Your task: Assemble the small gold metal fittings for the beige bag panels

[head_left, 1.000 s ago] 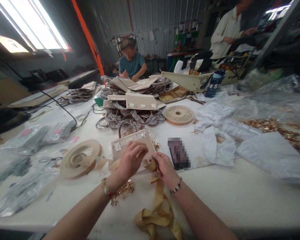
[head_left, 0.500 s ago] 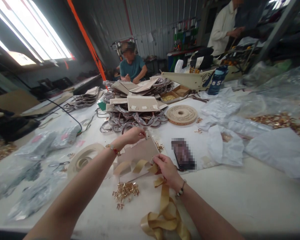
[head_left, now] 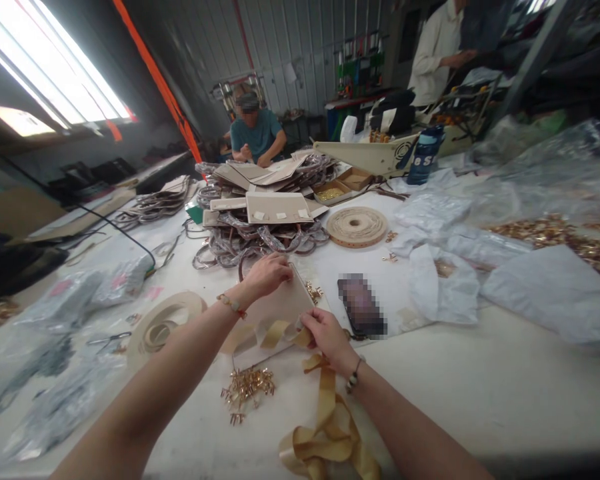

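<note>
A beige panel [head_left: 285, 300] lies flat in front of me, with its far edge partly covered by my left hand [head_left: 269, 273]. That hand's fingers are curled together at the panel's far right corner; what they grip there, if anything, is hidden. Over the panel's near right edge, my right hand [head_left: 327, 337] pinches a tan tape [head_left: 274, 333]. One stretch of the tape twists leftward across the panel, and the rest falls into a loose heap of loops near the table's front. Small gold metal clips [head_left: 247, 390] are piled just below the panel, and several more [head_left: 314, 292] sit at its right.
Rolls of tape lie at left [head_left: 165, 330] and beyond the panel [head_left: 356, 227]. A phone [head_left: 363, 305] rests on the right. Behind are stacked beige panels with wrapped handles [head_left: 277, 208]. Plastic bags [head_left: 443, 283], snips [head_left: 109, 338] and a bottle [head_left: 425, 157] stand around. A person [head_left: 257, 133] sits opposite.
The view has shifted slightly. My left hand has turned to cover the panel's far corner, where a small light piece showed before. My right hand keeps its pinch on the tape.
</note>
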A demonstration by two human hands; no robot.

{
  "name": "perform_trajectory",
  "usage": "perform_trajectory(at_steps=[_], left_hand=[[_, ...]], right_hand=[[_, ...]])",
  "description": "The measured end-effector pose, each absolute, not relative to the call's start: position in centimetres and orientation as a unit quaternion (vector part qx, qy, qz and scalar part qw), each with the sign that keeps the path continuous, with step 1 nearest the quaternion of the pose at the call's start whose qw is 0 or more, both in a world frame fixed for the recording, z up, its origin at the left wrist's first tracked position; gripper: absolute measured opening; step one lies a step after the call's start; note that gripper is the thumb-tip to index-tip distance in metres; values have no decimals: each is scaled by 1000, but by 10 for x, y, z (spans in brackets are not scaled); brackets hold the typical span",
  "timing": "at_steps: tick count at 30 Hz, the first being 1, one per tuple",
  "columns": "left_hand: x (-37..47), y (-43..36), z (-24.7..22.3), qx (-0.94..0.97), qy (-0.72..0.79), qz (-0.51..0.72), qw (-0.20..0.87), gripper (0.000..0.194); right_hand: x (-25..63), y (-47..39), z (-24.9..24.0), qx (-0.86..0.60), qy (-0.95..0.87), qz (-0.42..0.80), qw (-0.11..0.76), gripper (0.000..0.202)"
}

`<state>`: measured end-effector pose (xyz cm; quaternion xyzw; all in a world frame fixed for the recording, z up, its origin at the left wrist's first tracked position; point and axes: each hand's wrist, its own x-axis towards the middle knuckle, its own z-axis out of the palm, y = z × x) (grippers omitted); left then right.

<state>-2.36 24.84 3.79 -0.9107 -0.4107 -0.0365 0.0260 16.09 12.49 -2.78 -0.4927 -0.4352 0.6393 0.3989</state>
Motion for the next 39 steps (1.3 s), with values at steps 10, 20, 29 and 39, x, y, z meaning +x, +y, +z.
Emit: perform_trajectory(at_steps=[10, 20, 29, 39], left_hand=[[-24, 244, 45, -886, -464, -9, -12, 18], [-19, 243, 29, -864, -504, -10, 14, 19], [-19, 230, 23, -845, -520, -101, 78, 37], [-44, 198, -21, -884, -458, -69, 70, 57]], right_hand=[[160, 125, -26, -499, -451, 630, 387, 19], [160, 125, -30, -498, -461, 624, 388, 20], [161, 125, -30, -493, -469, 620, 390, 20], [160, 124, -30, -494, -494, 605, 383, 21]])
